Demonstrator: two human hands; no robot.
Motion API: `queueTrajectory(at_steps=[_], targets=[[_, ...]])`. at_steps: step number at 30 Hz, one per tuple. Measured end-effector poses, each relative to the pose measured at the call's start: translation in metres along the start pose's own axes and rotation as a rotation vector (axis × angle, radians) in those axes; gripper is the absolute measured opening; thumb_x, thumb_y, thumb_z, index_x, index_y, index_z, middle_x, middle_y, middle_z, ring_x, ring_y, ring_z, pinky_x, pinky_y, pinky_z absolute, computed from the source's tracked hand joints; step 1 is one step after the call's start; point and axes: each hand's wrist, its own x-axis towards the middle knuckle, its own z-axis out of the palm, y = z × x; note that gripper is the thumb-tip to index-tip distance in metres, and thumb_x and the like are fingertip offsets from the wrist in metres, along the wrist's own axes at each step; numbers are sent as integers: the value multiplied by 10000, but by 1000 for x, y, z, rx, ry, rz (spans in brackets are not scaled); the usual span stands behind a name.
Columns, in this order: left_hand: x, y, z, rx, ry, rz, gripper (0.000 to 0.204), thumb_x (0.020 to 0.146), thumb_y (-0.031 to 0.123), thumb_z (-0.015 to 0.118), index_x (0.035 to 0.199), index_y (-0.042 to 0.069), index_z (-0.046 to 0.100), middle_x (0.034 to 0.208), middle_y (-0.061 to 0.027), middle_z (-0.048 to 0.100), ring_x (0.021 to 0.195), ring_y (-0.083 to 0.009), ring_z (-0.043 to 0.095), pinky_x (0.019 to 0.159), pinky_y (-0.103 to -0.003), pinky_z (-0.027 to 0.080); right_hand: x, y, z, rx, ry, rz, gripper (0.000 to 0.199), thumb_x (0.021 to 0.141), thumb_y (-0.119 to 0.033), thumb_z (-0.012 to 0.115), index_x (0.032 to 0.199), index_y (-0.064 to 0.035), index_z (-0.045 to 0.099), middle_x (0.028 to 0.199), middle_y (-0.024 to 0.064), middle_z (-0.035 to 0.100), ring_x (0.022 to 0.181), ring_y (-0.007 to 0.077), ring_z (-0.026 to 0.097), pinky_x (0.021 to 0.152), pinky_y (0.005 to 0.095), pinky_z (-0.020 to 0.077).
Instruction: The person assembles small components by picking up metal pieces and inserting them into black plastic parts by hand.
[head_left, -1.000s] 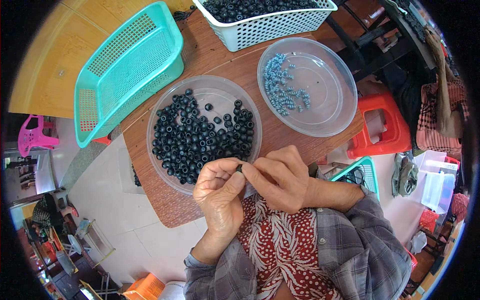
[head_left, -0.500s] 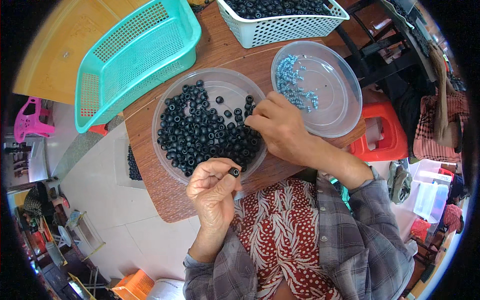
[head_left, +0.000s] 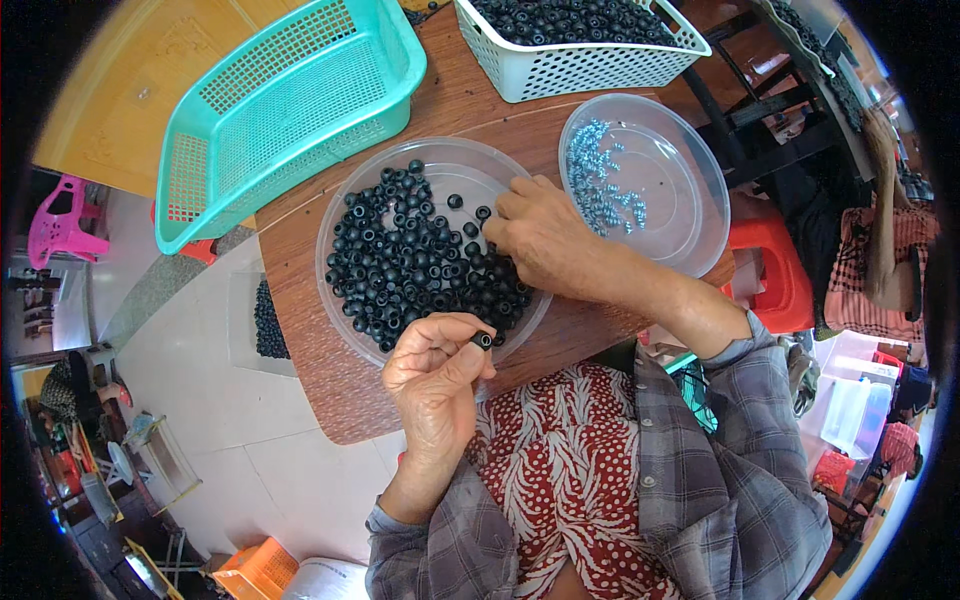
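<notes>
My left hand (head_left: 435,375) is at the near edge of a clear round tub (head_left: 345,325). Thumb and fingers pinch a small black round piece (head_left: 483,340) with a hole through it, its open end facing up. Many similar black pieces (head_left: 405,265) lie heaped in the tub. My right hand (head_left: 550,238) reaches over the tub's right side, palm down, with curled fingers close to the loose pieces. Whatever lies between its fingertips is hidden. To its right, a second clear round tub (head_left: 680,215) holds small silvery-blue spiral metal parts (head_left: 597,180).
A turquoise plastic basket (head_left: 185,205) sits at the far left of the wooden table (head_left: 325,400). Behind the tubs stands a white perforated basket (head_left: 540,85) full of black pieces. A red stool (head_left: 785,280) is at the right, and a pink stool (head_left: 65,235) stands on the floor at left.
The view has shifted slightly, so the table and tubs appear farther right. My right hand has moved a little farther in over the tub. My left hand keeps its pinch on the black piece.
</notes>
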Motion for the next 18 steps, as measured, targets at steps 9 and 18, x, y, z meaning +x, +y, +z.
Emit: queueTrajectory(at_steps=[9, 18], targets=[[-1, 2, 2, -2, 24, -24, 136, 789, -70, 638, 907, -38, 579, 970, -163, 633, 661, -150, 582, 595, -256, 498, -4, 2, -7, 48, 64, -2, 141, 594, -44, 649, 735, -57, 657, 794, 110, 596, 854, 281, 535, 727, 398, 406], [-2, 2, 2, -5, 30, -20, 133, 791, -55, 648, 906, -42, 583, 951, -160, 639, 646, -154, 574, 599, -261, 491, 6, -9, 0, -170, -23, -140, 102, 609, -115, 677, 659, -26, 674, 712, 130, 621, 792, 267, 565, 723, 388, 393]])
